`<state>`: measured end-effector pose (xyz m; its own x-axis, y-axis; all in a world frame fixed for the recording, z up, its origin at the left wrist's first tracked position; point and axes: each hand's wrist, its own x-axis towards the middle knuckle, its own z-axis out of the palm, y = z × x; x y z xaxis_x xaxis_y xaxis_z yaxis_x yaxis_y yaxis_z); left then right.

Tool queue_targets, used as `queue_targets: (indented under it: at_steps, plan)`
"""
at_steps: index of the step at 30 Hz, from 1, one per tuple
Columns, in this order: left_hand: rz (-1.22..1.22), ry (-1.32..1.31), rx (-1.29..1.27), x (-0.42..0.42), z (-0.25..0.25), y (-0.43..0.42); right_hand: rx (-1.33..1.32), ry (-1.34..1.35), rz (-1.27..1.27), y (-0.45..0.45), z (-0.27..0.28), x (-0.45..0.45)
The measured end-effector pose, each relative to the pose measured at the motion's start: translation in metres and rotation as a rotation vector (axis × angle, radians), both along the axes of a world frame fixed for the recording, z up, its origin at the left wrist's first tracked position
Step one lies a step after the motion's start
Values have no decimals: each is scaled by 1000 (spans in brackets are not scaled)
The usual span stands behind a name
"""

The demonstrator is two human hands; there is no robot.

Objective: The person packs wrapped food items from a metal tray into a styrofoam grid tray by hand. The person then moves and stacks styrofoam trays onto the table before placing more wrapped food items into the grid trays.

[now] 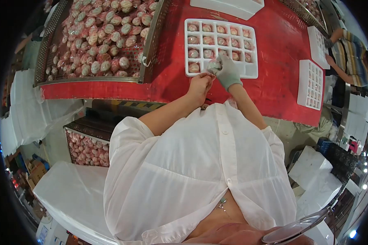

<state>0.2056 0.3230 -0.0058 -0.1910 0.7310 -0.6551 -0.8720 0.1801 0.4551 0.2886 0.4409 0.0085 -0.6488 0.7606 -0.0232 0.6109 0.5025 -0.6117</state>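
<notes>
while the gloved right hand (pixel 228 71) pinches a wrapped round item (pixel 214 66) over the front row of the white tray (pixel 254 61), the bare left hand (pixel 199 87) sits just beside it, fingertips bunched together; whether they grip wrapping, i cannot tell.

Compartmented tray (pixel 255 50), white, lying flat, its cells in four rows. Round pieces (pixel 208 40), pink to pale and each in glossy clear film, sit singly in the tray's three farther rows; another fills the near row's leftmost cell. A further wrapped piece (pixel 213 66), paler, is held just right of that cell (whether it touches the tray cannot be told).
</notes>
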Motion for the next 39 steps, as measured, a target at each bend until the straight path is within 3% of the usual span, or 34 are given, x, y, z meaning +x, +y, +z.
queue_targets:
  at_steps: [1, 4, 5, 6, 10, 12, 14, 17, 18, 21, 24, 25, 26, 27, 28, 30, 31, 33, 34, 37, 38, 39]
  plan:
    - [2, -1, -1, -5, 6, 0, -135, -125, -24, 3, 3, -5]
    - [-163, 28, -107, -18, 15, -4, -135, -272, 94, 16, 1, -16]
    - [-173, 195, -126, -19, 6, -5, -136, -272, 99, 18, 1, -19]
    - [-184, 361, -146, -21, -4, -7, -93, -320, 134, 19, 3, -23]
    - [-245, 370, -25, -28, -31, -7, 119, -347, 132, 10, -18, -28]
    - [-369, 519, -69, -26, -29, -5, 150, -396, 146, -1, -18, -29]
    - [-340, 494, -57, -26, -36, -5, 178, -439, 167, 0, -17, -30]
    - [-318, 567, -46, -26, -48, -5, 217, -499, 462, 16, -11, -27]
    - [-325, 527, -40, -27, -52, -7, 177, -524, 426, 16, -17, -33]
    - [-444, 461, 45, -48, -9, -11, 79, -566, 411, 14, -26, -45]
    - [-163, 905, 365, -86, 6, -23, 103, -624, 384, 6, -26, -53]
    - [-139, 1189, 240, -111, 50, -33, 144, -635, 445, 11, -31, -50]
    - [0, 1256, 208, -136, 42, -37, 187, -645, 506, 13, -33, -49]
    - [101, 1098, 111, -158, 59, -44, 196, -625, 467, 12, -33, -49]
    - [126, 1415, 1, -190, 50, -52, 196, -623, 471, 10, -34, -50]
    - [-10, 1686, -249, -239, 35, -68, 115, -670, 356, 7, -38, -53]
    - [-5, 1690, -248, -253, 21, -70, 120, -665, 356, 8, -52, -51]
    - [-375, 1905, -196, -273, -17, -70, 39, -581, 133, 16, -86, -43]
    - [-636, 1878, -189, -283, -43, -69, 48, -577, 130, 17, -80, -43]
    - [-624, 1742, -333, -276, -78, -53, 177, -390, 393, 11, -44, -31]
    - [-609, 1749, -333, -279, -80, -50, 190, -386, 396, 9, -33, -25]
    - [-570, 1743, -312, -283, -89, -49, 187, -208, 378, 6, -23, -19]
